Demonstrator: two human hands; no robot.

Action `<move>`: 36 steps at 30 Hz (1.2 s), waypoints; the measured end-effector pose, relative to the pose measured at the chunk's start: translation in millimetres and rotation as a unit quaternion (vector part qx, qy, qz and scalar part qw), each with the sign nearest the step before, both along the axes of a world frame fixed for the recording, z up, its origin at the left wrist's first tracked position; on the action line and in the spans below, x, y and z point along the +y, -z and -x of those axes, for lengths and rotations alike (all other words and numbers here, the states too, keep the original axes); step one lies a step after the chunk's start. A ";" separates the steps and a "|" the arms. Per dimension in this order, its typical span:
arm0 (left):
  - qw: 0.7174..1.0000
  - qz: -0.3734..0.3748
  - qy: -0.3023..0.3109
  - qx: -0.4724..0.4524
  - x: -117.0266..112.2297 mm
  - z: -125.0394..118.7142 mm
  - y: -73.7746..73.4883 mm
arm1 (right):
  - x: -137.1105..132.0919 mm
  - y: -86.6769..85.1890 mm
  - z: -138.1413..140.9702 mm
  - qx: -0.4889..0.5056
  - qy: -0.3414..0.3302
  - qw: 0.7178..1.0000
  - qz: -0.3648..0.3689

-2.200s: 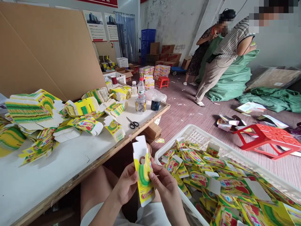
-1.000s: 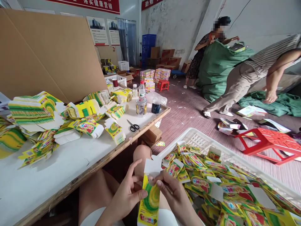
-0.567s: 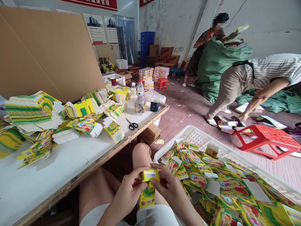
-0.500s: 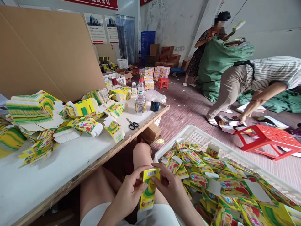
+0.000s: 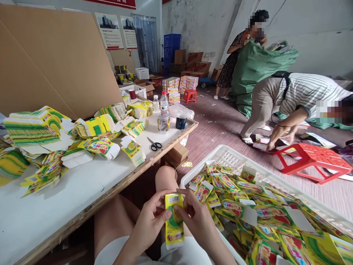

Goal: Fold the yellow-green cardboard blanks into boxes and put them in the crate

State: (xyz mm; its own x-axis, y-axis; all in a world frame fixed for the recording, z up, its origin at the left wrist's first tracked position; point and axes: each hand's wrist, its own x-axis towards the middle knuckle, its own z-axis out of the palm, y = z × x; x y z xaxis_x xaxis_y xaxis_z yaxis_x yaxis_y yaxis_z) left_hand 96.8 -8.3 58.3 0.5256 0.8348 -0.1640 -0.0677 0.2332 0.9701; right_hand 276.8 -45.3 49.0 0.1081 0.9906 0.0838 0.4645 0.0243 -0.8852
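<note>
Over my lap I hold a small yellow and green carton (image 5: 174, 224) with a barcode at its upper end. My left hand (image 5: 150, 220) grips its left edge, thumb on the front face. From the other side my right hand (image 5: 197, 217) pinches it, thumb pressed on the printed front and index finger along the top edge. To my right, a white plastic basket (image 5: 224, 156) is heaped with similar yellow cartons (image 5: 233, 211), some with white flaps sticking out. Bundles of flat cartons (image 5: 35, 127) lie on the white table (image 5: 91, 187) at my left.
Black-handled scissors (image 5: 156, 146), a clear jar (image 5: 163, 121), a bottle (image 5: 164, 101) and a dark mug (image 5: 181, 122) stand near the table's wooden edge. A red stool (image 5: 317, 160) lies tipped beyond the basket. One person bends to the floor; another stands by a green sack (image 5: 256, 77).
The carton is turned slightly more upright in my hands, which keep their hold. The bending person's head has come into view, and the standing person's raised arm has dropped toward the sack.
</note>
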 end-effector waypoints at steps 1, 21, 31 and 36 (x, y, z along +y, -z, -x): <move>1.000 0.007 -0.001 -0.003 0.9 0.3 -0.9 | -0.5 0.3 -1.9 0.023 -0.009 1.000 -0.007; 0.798 -0.410 -0.256 0.361 161.1 65.6 19.6 | -19.1 2.5 -46.0 -0.048 0.200 0.969 -0.134; 0.738 -0.499 -0.338 0.301 81.6 57.4 16.0 | -6.3 9.5 10.4 0.233 0.128 0.964 -0.017; 0.798 -0.587 -0.022 0.138 -0.5 21.5 29.3 | 4.3 -0.8 21.1 0.378 0.122 0.918 -0.003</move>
